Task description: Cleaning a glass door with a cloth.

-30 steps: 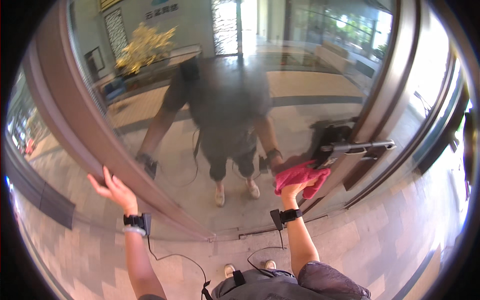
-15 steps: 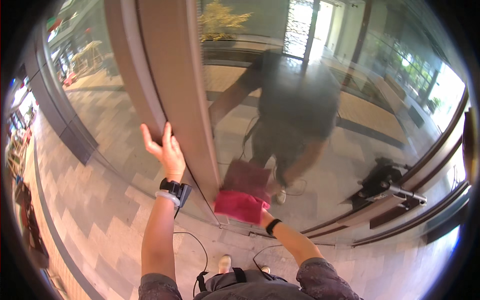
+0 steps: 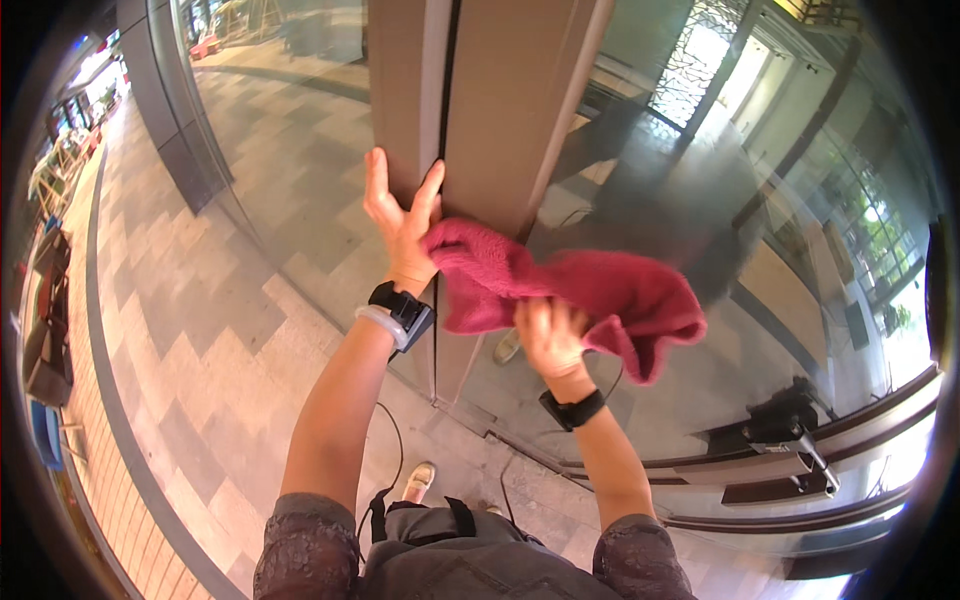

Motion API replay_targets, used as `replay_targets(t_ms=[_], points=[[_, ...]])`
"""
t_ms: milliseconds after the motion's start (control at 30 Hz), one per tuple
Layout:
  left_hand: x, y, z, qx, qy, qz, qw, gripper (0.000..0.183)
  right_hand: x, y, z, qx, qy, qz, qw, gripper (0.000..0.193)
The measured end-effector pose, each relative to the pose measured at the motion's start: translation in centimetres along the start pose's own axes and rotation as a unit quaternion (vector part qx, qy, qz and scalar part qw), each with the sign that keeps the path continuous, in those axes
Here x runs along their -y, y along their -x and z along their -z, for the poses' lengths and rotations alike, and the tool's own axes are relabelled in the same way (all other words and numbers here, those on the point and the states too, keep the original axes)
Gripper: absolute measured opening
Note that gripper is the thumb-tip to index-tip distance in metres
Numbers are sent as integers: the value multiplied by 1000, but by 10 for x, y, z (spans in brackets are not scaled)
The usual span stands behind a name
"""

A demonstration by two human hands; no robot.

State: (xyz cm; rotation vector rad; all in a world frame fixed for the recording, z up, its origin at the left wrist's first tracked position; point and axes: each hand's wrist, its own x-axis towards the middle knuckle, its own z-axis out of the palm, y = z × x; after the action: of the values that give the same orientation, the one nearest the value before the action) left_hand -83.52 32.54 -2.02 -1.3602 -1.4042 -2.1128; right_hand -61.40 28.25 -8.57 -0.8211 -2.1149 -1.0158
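A crumpled dark pink cloth [image 3: 635, 290] spans the brown metal door frame [image 3: 515, 110] and the edge of the glass pane [image 3: 660, 400] on the right. My right hand [image 3: 552, 338] is closed on the cloth's lower middle, its fingers slightly blurred. Against the frame's left part rests my left hand [image 3: 405, 235], thumb and fingers spread, beside a dark vertical seam. The cloth's left end comes right up to this hand; whether they touch, I cannot tell. A black strap circles each wrist.
A metal door handle [image 3: 815, 465] juts out at the lower right. Pale paving [image 3: 230, 380] lies below and left, with a dark pillar [image 3: 170, 110] farther off. Thin black cables [image 3: 398, 440] hang near my shoes. Chairs line the far left.
The cloth has come up off the low part of the pane and spread sideways, its left end now near my left hand. My view has turned; the left hand stays on the frame.
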Motion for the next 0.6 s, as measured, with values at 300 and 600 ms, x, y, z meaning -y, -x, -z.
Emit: replay_targets(t_ms=[300,600], points=[[-6,0,5,52,-100,-155,982,34,12,297,-48,310,-45,229,922,32],[4,-4,10,47,-147,-198,968,33,-64,375,57,426,-123,129,887,27]])
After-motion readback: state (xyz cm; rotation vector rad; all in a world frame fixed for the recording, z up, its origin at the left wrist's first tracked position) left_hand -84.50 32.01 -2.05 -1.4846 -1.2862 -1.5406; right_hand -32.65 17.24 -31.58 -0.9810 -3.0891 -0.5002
